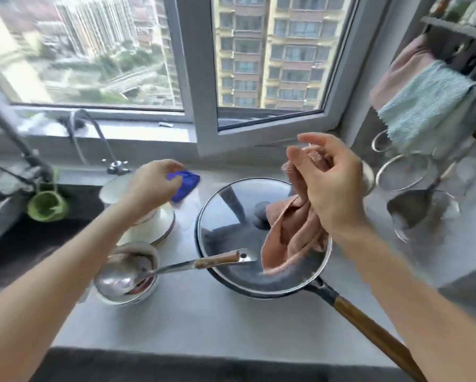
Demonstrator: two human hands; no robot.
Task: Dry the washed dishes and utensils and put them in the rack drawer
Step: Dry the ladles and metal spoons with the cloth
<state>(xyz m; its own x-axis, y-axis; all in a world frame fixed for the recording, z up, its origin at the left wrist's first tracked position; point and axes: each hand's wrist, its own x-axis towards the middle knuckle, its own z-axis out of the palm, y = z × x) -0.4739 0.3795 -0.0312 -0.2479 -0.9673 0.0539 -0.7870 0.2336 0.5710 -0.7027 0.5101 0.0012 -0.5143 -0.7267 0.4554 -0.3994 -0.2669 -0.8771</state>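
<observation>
My right hand (330, 186) holds a pink cloth (294, 235) that hangs down over the glass lid (231, 216) of a wok (259, 288) with a wooden handle (374, 334). My left hand (154, 183) reaches over a stack of white bowls (154, 224) and grips a blue cloth (184, 183) lying on the counter behind them. A steel ladle (118, 279) rests in a steel bowl (126, 296) at the front left, its wooden-tipped handle (217, 260) lying across the wok's rim.
The dark sink (24, 244) with its tap (16, 150) and a green hanging cup (46, 205) lies to the left. Strainers (405, 172) and a ladle (413, 208) hang at the right under a towel rail with teal and pink towels (421, 106). The window stands behind the counter.
</observation>
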